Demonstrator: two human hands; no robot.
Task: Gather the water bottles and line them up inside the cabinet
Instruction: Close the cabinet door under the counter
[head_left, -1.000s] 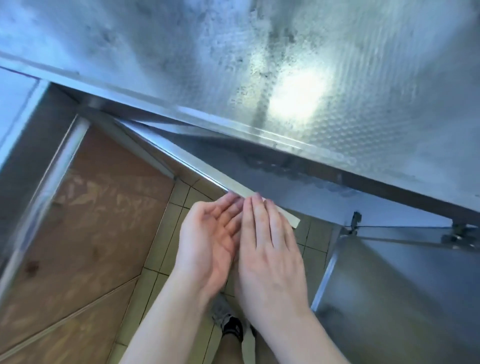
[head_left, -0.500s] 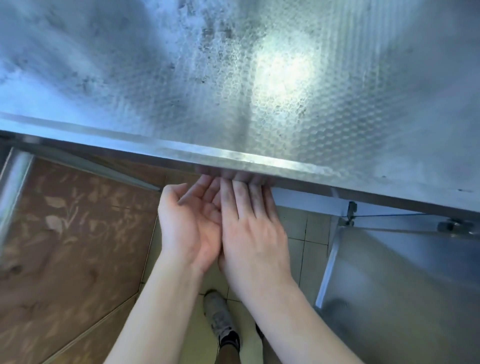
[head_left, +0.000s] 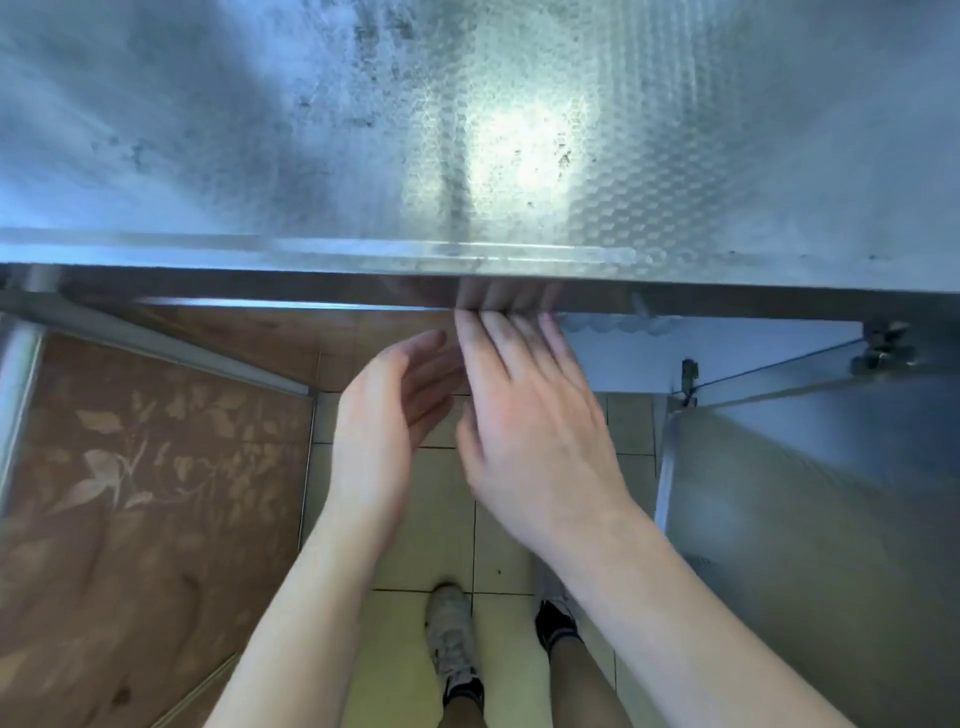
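Observation:
No water bottle shows in the head view. My left hand is open with the palm turned right, just below the front edge of the steel cabinet top. My right hand is open, palm down, its fingertips reaching the underside of that front edge, where they are mirrored in the metal. Both hands hold nothing. The cabinet's inside is hidden under the top.
An open cabinet door with a brown leaf-patterned face swings out at the left. A second steel door stands open at the right. Pale floor tiles and my shoes lie between them.
The view has tilted so the steel top's edge runs level. My hands, pressed side by side before, have parted a little; the right fingertips remain at the edge.

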